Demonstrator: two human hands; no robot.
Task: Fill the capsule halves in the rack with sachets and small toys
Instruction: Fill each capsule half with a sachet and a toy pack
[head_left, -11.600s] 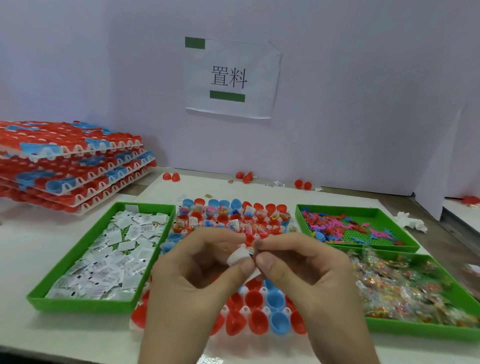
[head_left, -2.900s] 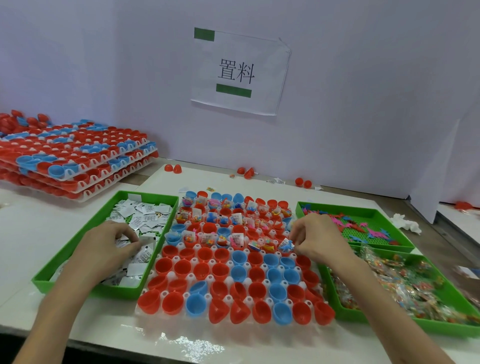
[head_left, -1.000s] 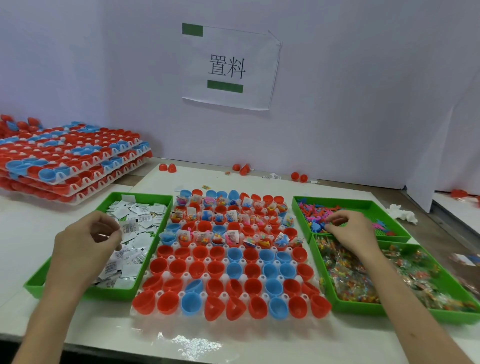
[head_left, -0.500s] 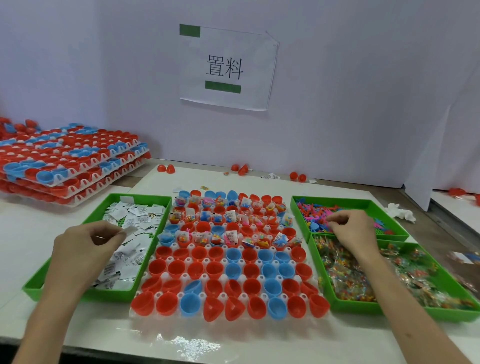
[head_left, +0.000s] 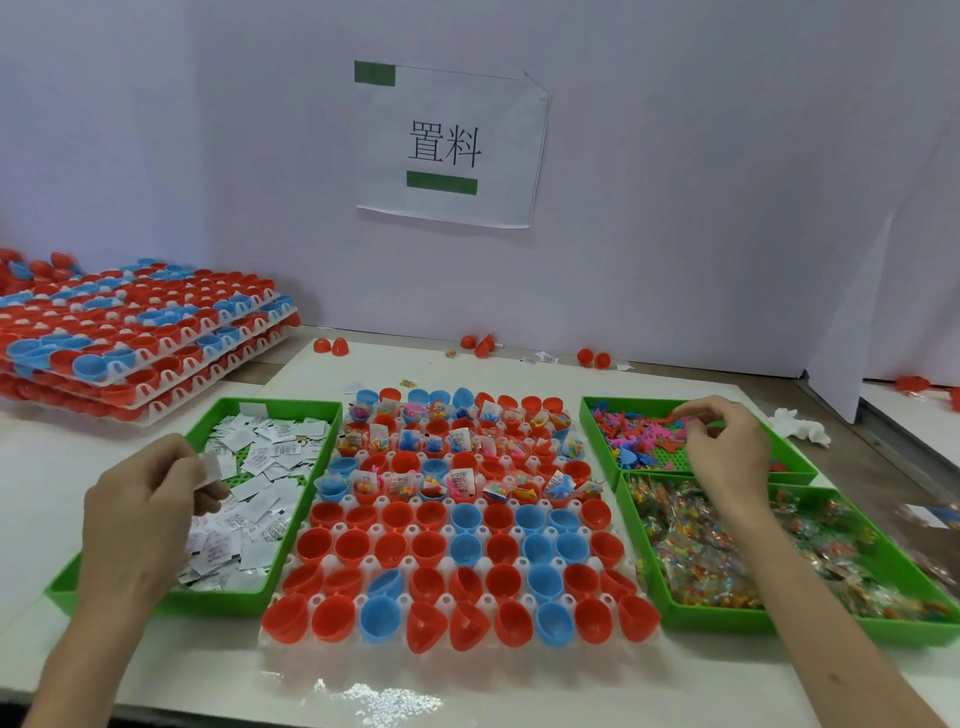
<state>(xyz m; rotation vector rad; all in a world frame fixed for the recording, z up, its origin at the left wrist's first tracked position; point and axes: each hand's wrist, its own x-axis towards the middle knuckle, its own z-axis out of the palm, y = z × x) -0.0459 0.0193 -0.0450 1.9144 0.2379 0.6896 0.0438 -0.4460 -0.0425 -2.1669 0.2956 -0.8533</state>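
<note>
Rack: a white plastic rack (head_left: 371, 561) of red and blue egg-shaped capsule halves lies on the white table (head_left: 467, 691), between green trays.

Left hand: the left hand (head_left: 150, 499) hovers over the green plastic tray of white paper sachets (head_left: 171, 605). Thumb and forefinger pinch one white paper sachet (head_left: 212, 465), held just above the heap, and the other fingers are curled.

Right hand: the right hand (head_left: 727, 447) is over the green plastic tray of small pink and blue plastic toys (head_left: 634, 402). Its fingers are curled, with the thumb and forefinger tips drawn close together just above the toys. Whether a toy is already pinched cannot be told.

Third supply: the green plastic tray of clear bead packets (head_left: 779, 626) lies near the right side of the rack; neither hand touches it.

Done: the filled capsule halves (head_left: 457, 447) in the far rows show sachets, packets and toys standing in them.

Left to do: the empty capsule halves (head_left: 431, 545) in the four nearest rows hold nothing visible, so roughly half the rack appears to remain.

Uncertain: whether every far half has its full set of contents is too small to tell.

Step in hand (judged): both hands are gathering items, probably for the first empty row.

Surroundings: a stack of loaded racks (head_left: 145, 338) stands at far left, and a paper sign (head_left: 447, 145) is fixed to the wall.
</note>
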